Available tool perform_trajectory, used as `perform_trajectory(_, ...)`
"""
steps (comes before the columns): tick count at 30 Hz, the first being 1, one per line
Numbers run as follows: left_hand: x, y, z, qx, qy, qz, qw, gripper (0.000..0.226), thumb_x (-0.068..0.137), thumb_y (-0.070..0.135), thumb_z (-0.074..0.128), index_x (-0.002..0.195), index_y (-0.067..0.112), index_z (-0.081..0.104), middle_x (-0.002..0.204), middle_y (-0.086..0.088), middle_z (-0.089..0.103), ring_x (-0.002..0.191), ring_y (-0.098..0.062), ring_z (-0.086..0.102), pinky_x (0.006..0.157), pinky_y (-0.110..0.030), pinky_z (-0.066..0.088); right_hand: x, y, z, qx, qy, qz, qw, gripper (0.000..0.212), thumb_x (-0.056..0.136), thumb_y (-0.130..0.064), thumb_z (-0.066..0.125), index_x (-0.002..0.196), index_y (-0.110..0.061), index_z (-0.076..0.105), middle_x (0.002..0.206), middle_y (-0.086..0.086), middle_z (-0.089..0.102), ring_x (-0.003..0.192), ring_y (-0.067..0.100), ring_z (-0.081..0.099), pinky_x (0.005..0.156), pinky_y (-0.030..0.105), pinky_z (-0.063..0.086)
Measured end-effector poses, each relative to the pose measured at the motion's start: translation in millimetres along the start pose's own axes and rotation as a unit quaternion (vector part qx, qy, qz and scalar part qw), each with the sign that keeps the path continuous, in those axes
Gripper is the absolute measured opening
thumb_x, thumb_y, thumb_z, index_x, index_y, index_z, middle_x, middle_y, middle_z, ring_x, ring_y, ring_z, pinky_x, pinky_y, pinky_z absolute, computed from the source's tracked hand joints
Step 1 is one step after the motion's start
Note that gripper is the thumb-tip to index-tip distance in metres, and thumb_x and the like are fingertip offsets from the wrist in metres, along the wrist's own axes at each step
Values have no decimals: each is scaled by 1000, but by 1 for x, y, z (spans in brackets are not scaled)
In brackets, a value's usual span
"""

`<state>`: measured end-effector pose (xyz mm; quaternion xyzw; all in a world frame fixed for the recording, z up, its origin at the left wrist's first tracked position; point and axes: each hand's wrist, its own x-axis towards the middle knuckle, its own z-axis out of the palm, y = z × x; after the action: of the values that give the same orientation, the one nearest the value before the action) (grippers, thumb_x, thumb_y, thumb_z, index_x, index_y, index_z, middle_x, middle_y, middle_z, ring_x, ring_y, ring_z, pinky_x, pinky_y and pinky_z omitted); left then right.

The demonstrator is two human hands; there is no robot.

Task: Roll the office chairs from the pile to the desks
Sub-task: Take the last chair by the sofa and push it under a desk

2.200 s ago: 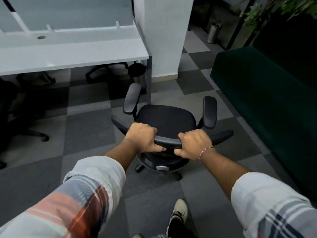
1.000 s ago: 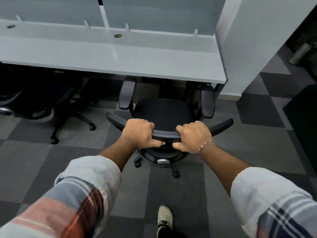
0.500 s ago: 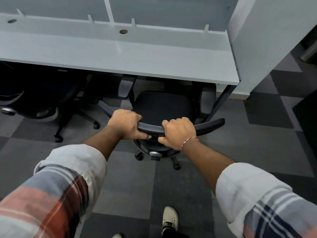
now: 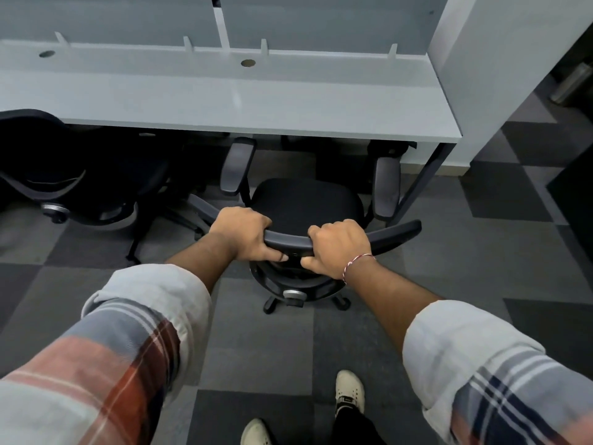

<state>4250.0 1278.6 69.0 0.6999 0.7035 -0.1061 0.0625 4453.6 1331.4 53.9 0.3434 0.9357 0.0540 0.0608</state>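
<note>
Far left, a second black chair sits pushed in against the long white surface, partly tucked under its front edge. That top has a couple of round cable holes near the back and grey divider panels behind it.

Moving in: plaid sleeve rolled up the forearm, and the left hand is wrapped over the top rail of the backrest. The fingers are curled over the far side and the thumb is tucked underneath – a full grip, not just resting.

The office chair itself is dead centre on the grey checkered carpet tiles, seat facing the surface. Its left armrest reaches right up to the front edge, and the right armrest stops a bit short. The seat is still out in the open, with the castors showing below the backrest.

The right hand is clamped on the same rail just beside the left one, knuckles up and thumb hooked under. There's a red-and-white thread bracelet on that wrist.

Down low, two pale shoes stand on the carpet behind the chair.

Further right, the dark slanted desk leg sits just beside the right armrest. Then comes a white pillar – and past it a metal bin at the frame's edge.
</note>
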Motion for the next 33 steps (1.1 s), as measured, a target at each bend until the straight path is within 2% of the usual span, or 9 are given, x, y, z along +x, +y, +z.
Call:
perform_trajectory(3, -30, -13, 4, 4, -23, 2, 1000, 61, 64, 91, 54, 72, 30, 51, 71, 11, 58, 67, -12, 57, 58, -30, 39, -11, -33, -5, 2, -3, -2, 1000, 40, 83, -60, 51, 84, -20, 43, 67, -3, 53, 61, 23, 51, 62, 35, 34)
perform_trajectory(6, -63, -17, 11, 9, -31, 16, 999, 50, 69, 79, 59, 75, 29, 50, 73, 11, 58, 71, -14, 59, 61, -31, 42, -26, -67, -9, 2, -5, 5, 1000, 40, 83, -60, 51, 86, -19, 48, 70, -3, 56, 61, 22, 51, 64, 35, 35)
perform_trajectory(8, -90, -18, 21, 13, -6, 38, 999, 40, 72, 66, 61, 78, 29, 48, 76, 10, 59, 76, -17, 62, 62, -32, 40, -37, -92, -11, 4, -4, 9, 1000, 41, 83, -59, 51, 90, -19, 53, 72, -2, 57, 64, 23, 53, 65, 36, 34)
perform_trajectory(10, -110, -20, 31, 27, 31, 55, 998, 36, 73, 61, 60, 80, 29, 44, 80, 7, 60, 78, -21, 63, 59, -32, 34, -47, -109, -13, 12, -2, 9, 1000, 40, 83, -59, 52, 89, -19, 50, 81, 0, 65, 73, 25, 61, 67, 36, 32)
perform_trajectory(14, -136, -36, 42, 46, 54, 80, 994, 40, 76, 63, 57, 83, 27, 42, 84, 6, 60, 78, -21, 63, 58, -32, 31, -59, -138, -20, 22, -5, 10, 1000, 40, 84, -60, 52, 87, -21, 44, 85, 1, 68, 77, 24, 64, 68, 36, 33)
perform_trajectory(19, -144, -64, 47, 63, 40, 104, 992, 43, 75, 67, 55, 85, 27, 44, 87, 6, 62, 79, -20, 64, 59, -32, 37, -56, -169, -25, 32, -3, 23, 999, 40, 85, -59, 51, 87, -20, 45, 84, 1, 67, 75, 24, 62, 66, 36, 31)
perform_trajectory(24, -125, -85, 36, 78, 15, 108, 991, 41, 74, 67, 55, 85, 28, 50, 83, 7, 61, 75, -18, 61, 61, -31, 45, -36, -173, -30, 48, 10, 39, 998, 40, 86, -58, 51, 86, -19, 41, 81, 1, 65, 63, 23, 46, 65, 35, 30)
perform_trajectory(28, -102, -87, 29, 79, 17, 108, 991, 40, 73, 66, 56, 83, 28, 50, 79, 8, 59, 74, -18, 61, 60, -31, 43, -21, -157, -28, 49, 17, 42, 998, 40, 85, -58, 51, 86, -20, 41, 80, 1, 66, 68, 25, 57, 65, 35, 31)
perform_trajectory(33, -55, -82, 18, 84, 30, 113, 990, 40, 75, 66, 57, 83, 27, 49, 82, 6, 62, 74, -20, 61, 59, -31, 38, 7, -119, -23, 27, 22, 53, 998, 41, 84, -59, 51, 86, -19, 47, 71, -1, 60, 62, 23, 52, 64, 35, 32)
